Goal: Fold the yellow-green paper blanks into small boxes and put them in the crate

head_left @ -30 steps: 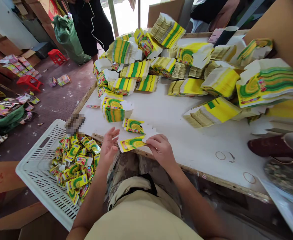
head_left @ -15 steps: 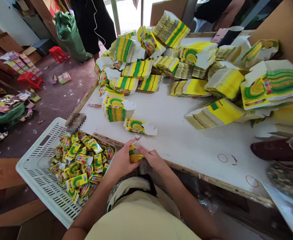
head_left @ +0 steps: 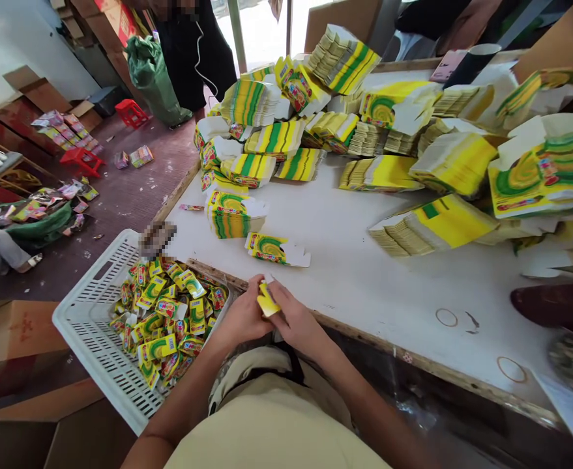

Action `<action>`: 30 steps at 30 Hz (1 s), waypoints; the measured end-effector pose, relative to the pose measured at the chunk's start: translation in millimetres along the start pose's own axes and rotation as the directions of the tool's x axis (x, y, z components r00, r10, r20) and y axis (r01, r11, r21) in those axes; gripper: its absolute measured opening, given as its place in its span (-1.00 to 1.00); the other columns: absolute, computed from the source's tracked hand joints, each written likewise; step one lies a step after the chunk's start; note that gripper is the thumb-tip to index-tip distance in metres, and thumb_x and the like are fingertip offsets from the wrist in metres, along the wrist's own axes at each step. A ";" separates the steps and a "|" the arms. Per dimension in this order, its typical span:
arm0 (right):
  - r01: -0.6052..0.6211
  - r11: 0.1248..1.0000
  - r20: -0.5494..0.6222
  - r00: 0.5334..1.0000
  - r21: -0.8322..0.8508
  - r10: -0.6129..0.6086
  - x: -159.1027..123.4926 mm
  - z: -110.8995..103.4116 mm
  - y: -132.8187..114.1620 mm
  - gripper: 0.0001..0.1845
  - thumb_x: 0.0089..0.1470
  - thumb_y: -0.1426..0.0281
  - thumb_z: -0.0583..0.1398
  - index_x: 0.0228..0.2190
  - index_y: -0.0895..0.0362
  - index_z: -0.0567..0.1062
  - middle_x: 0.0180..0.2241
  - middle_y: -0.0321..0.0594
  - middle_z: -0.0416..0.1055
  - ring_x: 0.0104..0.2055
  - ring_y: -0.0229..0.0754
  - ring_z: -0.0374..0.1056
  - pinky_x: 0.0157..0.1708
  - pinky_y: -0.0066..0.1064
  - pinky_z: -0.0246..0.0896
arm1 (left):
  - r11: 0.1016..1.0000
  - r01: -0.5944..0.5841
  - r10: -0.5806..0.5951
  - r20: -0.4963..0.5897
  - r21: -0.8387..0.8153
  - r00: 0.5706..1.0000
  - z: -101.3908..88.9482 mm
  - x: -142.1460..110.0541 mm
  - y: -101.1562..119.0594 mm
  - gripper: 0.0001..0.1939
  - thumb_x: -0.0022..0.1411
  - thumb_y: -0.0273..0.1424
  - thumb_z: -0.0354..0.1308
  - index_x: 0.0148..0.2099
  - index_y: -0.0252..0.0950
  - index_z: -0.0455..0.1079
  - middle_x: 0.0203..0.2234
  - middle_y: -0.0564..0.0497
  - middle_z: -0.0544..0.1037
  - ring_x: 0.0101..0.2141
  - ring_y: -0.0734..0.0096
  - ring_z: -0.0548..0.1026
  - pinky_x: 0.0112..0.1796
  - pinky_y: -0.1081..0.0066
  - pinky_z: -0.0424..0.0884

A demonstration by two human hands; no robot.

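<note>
Both my hands hold a small yellow carton (head_left: pixel 267 299) over the table's near edge. My left hand (head_left: pixel 247 314) grips it from the left, fingers curled round it. My right hand (head_left: pixel 293 315) closes on its other side, fingers at its upper end. Just beyond them, a flattened carton (head_left: pixel 271 249) with white flaps lies on the white table (head_left: pixel 330 260). Behind that stands a short stack of flat cartons (head_left: pixel 230 215). To my left, a white plastic basket (head_left: pixel 83 312) holds many filled yellow-green cartons (head_left: pixel 156 348).
Bundles of flat cartons (head_left: pixel 266 138) cover the table's far side. At the right are a dark red mug (head_left: pixel 550 305) and rubber bands (head_left: pixel 446 317). Cardboard boxes (head_left: pixel 17 332) stand left of the basket. A person in dark clothes (head_left: pixel 193 58) stands beyond the table.
My hands have turned the carton, so its narrow yellow side now shows where its white flap stood up. The view has shifted slightly to the left.
</note>
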State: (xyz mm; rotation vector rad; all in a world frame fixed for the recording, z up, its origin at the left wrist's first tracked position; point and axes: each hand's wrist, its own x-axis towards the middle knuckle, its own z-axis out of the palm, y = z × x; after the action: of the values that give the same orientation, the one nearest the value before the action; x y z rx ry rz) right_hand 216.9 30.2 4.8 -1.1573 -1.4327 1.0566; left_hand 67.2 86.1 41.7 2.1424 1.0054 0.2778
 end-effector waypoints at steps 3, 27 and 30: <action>0.111 0.988 0.020 0.994 -0.111 -0.110 -3.3 -3.8 4.8 -0.42 0.16 0.54 0.05 0.20 0.04 0.31 0.34 -0.05 0.04 0.33 -0.04 0.09 0.26 -0.09 0.12 | 1.000 -0.021 0.019 -0.182 -0.006 0.983 8.3 0.4 -0.9 -0.25 -0.07 -0.46 0.28 0.18 -0.28 0.11 0.07 -0.26 0.29 -0.08 0.14 0.46 -0.06 0.17 0.41; 0.234 0.940 0.152 0.968 -0.249 -0.201 10.1 -43.5 23.5 -0.79 0.23 0.35 0.16 -0.11 0.07 0.53 0.24 0.05 0.20 0.18 0.06 0.30 0.04 -0.06 0.38 | 0.441 0.080 -0.658 -0.261 -0.894 0.706 5.4 -4.9 -2.3 -0.48 -0.20 -0.27 0.47 -0.18 -0.32 0.40 -0.46 0.06 0.57 -0.48 0.46 0.50 -0.37 0.41 0.45; 0.209 0.936 0.103 0.977 -0.284 -0.187 14.7 -38.1 21.9 -0.77 0.20 0.36 0.19 -0.10 0.05 0.52 0.22 0.02 0.22 0.17 0.06 0.31 0.06 -0.04 0.36 | 0.399 0.061 -0.649 -0.235 -0.915 0.723 1.5 2.4 -10.5 -0.47 -0.22 -0.27 0.48 -0.18 -0.32 0.41 -0.48 0.08 0.57 -0.49 0.47 0.50 -0.37 0.42 0.45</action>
State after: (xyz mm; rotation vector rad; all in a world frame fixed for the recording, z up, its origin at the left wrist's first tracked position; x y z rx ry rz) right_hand 256.5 50.2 -8.6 -1.1591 -1.7703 0.7693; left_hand 63.5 91.5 33.1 0.8023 1.2699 1.0194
